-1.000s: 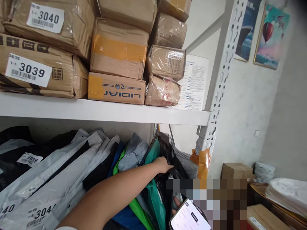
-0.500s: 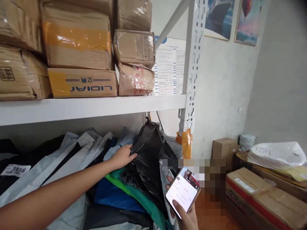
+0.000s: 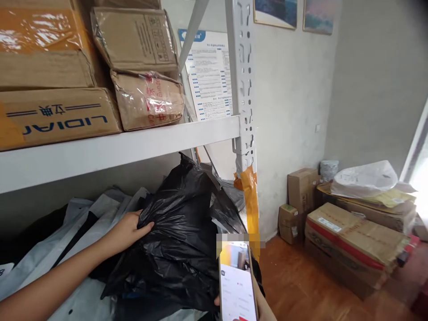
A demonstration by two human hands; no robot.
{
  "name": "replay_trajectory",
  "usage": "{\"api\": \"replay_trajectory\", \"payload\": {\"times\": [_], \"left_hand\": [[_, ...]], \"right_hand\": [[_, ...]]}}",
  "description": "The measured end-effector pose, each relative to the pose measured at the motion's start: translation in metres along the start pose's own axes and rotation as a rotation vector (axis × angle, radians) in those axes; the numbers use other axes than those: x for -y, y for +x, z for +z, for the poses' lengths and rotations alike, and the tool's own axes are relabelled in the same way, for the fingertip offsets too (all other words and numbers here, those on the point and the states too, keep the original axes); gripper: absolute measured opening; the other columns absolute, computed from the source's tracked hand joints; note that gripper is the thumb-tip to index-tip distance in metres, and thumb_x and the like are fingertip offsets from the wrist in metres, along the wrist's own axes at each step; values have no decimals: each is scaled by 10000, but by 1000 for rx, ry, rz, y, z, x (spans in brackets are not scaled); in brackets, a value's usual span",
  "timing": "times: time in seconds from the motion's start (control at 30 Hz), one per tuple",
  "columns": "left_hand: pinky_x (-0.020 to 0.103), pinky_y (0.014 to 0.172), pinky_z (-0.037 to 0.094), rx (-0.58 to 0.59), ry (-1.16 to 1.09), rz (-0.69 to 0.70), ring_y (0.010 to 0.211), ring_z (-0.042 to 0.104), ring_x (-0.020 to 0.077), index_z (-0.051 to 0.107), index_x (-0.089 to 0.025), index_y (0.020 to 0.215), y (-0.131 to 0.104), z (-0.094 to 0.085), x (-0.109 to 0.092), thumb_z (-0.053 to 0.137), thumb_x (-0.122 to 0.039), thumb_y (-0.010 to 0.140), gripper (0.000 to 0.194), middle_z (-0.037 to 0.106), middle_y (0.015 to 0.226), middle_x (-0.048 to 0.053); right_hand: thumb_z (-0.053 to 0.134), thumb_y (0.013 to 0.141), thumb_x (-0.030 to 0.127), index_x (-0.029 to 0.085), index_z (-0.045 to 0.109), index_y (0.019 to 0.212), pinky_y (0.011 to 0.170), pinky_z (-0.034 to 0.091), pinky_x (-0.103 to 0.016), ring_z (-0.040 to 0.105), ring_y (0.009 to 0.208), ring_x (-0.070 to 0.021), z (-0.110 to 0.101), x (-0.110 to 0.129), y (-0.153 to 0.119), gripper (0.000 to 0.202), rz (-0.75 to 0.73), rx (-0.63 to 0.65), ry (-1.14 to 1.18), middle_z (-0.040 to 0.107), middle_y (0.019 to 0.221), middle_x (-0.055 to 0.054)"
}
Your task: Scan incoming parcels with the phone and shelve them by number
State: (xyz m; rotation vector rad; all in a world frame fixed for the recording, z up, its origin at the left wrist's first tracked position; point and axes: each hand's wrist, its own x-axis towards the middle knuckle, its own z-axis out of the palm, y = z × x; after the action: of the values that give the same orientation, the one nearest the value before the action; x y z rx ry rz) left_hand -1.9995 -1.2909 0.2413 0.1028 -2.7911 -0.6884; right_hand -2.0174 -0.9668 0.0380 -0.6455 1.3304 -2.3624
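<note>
My left hand (image 3: 129, 232) pinches the left side of a black plastic bag (image 3: 180, 223), pulling its film into creases. The bag stands on the lower shelf, over other packages. At the bottom right, my right hand (image 3: 262, 303) is wrapped round a smartphone (image 3: 236, 285) with its lit screen toward me. A small camera picture fills the top of that screen, with text below. Most of my right hand is hidden behind the phone and by the frame's edge. Grey-white mailing bags (image 3: 96, 223) lean to the left of the black bag.
Above runs a white shelf beam (image 3: 133, 147) with cardboard boxes (image 3: 56, 116) on it. A perforated upright (image 3: 242, 89) wrapped in orange tape (image 3: 249, 191) stands right of the bag. Large cartons (image 3: 354, 240) sit on the brown floor (image 3: 284, 276) to the right.
The black bag has been drawn leftward and spread wider by my left hand, covering the green and blue packages. The phone is lower and more upright. My view has shifted right.
</note>
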Motion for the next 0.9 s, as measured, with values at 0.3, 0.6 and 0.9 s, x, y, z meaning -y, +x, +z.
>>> {"api": "replay_trajectory", "payload": {"times": [0.3, 0.6, 0.9], "left_hand": [[528, 1117, 322, -71, 657, 20, 1288, 473, 407, 589, -166, 1315, 14, -15, -12, 664, -372, 631, 719, 579, 1343, 161], [633, 973, 430, 337, 814, 139, 1169, 565, 470, 641, -24, 1241, 104, 85, -162, 574, -92, 793, 458, 609, 1208, 330], [751, 1110, 34, 291, 787, 128, 1479, -29, 439, 239, -323, 1536, 99, 99, -89, 411, -656, 898, 740, 61, 1640, 50]], "right_hand": [[925, 572, 471, 202, -47, 1549, 682, 524, -326, 732, 892, -302, 26, -1, 36, 1404, 78, 188, 192, 745, 1049, -101], [923, 576, 475, 241, 13, 1544, 716, 521, -317, 738, 892, -276, 22, -28, 42, 1349, 54, 203, 242, 755, 1022, -76], [839, 761, 432, 327, 292, 1462, 742, 564, -339, 749, 903, -256, 18, -13, 41, 895, 7, 344, 326, 710, 1174, -87]]}}
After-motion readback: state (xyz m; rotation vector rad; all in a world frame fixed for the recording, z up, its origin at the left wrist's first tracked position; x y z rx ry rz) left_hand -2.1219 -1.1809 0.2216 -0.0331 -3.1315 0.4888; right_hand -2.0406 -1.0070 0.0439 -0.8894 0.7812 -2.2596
